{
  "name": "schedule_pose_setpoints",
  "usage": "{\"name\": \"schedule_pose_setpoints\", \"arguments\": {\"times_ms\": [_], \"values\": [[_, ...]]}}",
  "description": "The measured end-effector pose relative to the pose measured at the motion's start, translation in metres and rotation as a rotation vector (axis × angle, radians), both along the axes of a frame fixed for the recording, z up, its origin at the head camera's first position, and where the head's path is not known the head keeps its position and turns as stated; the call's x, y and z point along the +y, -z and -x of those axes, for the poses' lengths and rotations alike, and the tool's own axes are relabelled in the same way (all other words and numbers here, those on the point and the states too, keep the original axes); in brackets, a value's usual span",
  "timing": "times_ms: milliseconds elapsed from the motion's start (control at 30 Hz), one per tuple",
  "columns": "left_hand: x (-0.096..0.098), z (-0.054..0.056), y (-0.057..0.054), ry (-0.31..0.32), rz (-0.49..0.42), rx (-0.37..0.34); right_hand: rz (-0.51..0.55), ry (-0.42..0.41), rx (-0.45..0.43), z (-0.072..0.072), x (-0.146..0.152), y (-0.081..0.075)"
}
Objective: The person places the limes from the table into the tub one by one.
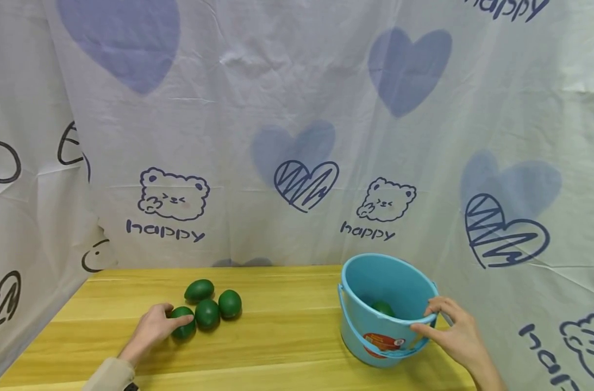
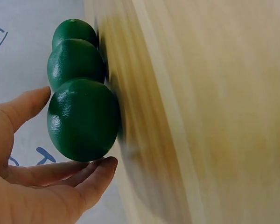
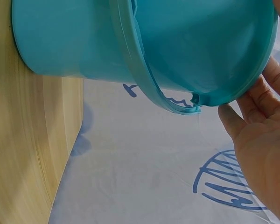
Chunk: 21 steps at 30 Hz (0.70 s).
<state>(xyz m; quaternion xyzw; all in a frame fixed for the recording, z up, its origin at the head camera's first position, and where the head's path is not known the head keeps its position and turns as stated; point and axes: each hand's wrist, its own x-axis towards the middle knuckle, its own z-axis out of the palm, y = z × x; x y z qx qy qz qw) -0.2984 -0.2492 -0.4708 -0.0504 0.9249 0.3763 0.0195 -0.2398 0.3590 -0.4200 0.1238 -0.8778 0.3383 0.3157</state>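
Note:
My left hand [image 1: 152,328] has its thumb and fingers around the nearest of several dark green, smooth, egg-shaped fruits [image 1: 183,330] on the table. In the left wrist view, fingertips lie right at the lower side of that fruit [image 2: 84,121], and the thumb is by its upper left edge. Two more fruits line up behind it there. Over on the right, a light blue bucket [image 1: 357,320] stands with its handle hanging down in front. My right hand [image 1: 458,334] grips the bucket's rim between thumb and fingers. Inside the bucket lies a green fruit [image 1: 383,308], partly hidden by the wall.
The yellow wood-grain table [image 1: 277,347] runs under everything. A pale curtain [image 1: 238,136] printed with hearts and bears hangs behind its far edge and along both sides. Other green fruits [image 1: 199,291] sit close together beside the left hand.

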Motion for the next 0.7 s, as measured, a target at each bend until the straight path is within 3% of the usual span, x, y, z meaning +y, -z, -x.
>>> {"name": "schedule_pose_setpoints", "arguments": {"times_ms": [233,700], "values": [[0.0014,0.0016,0.0054,-0.029,-0.084,-0.035,-0.006,0.011,-0.012,0.0,0.0,-0.0009],[0.0037,0.0031,0.0042,-0.056,-0.118,-0.053,-0.022,0.029,-0.04,-0.0007,-0.0003,-0.0024]]}}
